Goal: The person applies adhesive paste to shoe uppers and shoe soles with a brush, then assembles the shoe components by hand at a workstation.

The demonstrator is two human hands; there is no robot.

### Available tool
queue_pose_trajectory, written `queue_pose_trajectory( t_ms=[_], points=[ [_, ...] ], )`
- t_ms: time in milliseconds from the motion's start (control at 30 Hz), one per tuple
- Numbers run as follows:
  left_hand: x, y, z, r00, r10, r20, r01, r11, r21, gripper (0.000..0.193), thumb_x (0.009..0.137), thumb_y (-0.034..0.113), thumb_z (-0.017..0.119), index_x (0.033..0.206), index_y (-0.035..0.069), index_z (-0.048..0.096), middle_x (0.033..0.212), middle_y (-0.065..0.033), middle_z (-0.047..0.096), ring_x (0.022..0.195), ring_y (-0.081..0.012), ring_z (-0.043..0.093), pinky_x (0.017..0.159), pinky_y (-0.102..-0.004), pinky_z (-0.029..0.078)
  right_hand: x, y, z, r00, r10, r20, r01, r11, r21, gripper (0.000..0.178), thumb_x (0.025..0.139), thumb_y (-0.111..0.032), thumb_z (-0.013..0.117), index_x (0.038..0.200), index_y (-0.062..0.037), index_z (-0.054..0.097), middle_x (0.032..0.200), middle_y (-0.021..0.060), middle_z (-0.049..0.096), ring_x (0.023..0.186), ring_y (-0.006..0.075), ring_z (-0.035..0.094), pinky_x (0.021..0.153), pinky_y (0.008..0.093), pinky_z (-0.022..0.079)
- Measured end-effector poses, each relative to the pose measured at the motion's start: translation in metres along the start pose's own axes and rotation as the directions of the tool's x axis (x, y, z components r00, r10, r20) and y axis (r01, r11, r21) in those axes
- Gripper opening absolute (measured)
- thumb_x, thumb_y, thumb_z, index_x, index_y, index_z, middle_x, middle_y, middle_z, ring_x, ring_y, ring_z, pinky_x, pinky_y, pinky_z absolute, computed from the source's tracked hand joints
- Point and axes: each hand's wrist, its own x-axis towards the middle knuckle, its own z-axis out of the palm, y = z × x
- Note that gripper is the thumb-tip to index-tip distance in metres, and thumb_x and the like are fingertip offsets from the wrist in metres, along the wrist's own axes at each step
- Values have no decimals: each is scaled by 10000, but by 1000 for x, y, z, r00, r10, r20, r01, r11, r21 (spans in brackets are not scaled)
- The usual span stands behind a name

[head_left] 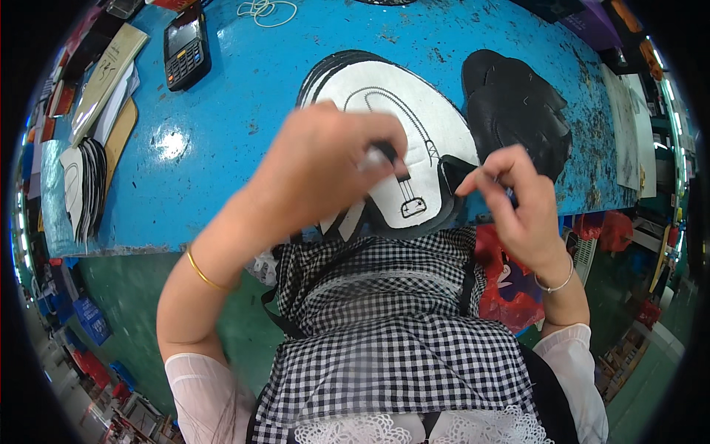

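Observation:
A stack of shoe-upper-like pieces [414,96] lies at the table's front edge, its top one showing a white lining with black stitching. Above its left side is my left hand [325,159], closed round a small dark thing with a shiny part, blurred by motion. My right hand [518,200] is at the stack's right edge, thumb and fingers pinching a black flap [455,172] that stands up from it. Something dark and bluish shows between the right fingers; what it is I cannot make out. Black strips [347,222] hang below the left side of the stack.
Black leather-like pieces [514,103] lie to the right on the blue table [229,126]. A handheld keypad terminal [186,50] sits at the back left, near a loop of pale cord [266,11]. More lined pieces [85,189] and papers [111,81] are at the left edge.

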Motion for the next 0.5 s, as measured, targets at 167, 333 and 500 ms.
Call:
queue_pose_trajectory(
  t_ms=[167,333,500],
  points=[
    [-11,12,19,999,-39,12,37,993,114,161,755,154,841,839,147,703,597,5,600,551,-184,535,616,-323,410,10,10,2,999,-15,-31,14,1000,-24,130,931,-30,639,1036,-33,563,863,86,735,741,242,736,642,291,530],
    [-13,14,23,999,-32,18,29,991,133,132,790,130,809,855,133,694,585,0,579,549,-189,516,620,-328,398,9,20,7,999,-46,-6,46,999,1,153,918,-36,666,1032,-32,564,866,91,727,799,256,746,664,313,539],
    [-14,12,19,997,-66,25,63,992,111,117,815,82,767,887,120,683,595,-17,571,553,-194,505,600,-332,396,15,19,1,999,-42,-29,40,997,-66,190,904,-33,679,1060,-34,571,880,104,712,800,270,735,672,328,544]
  ],
)
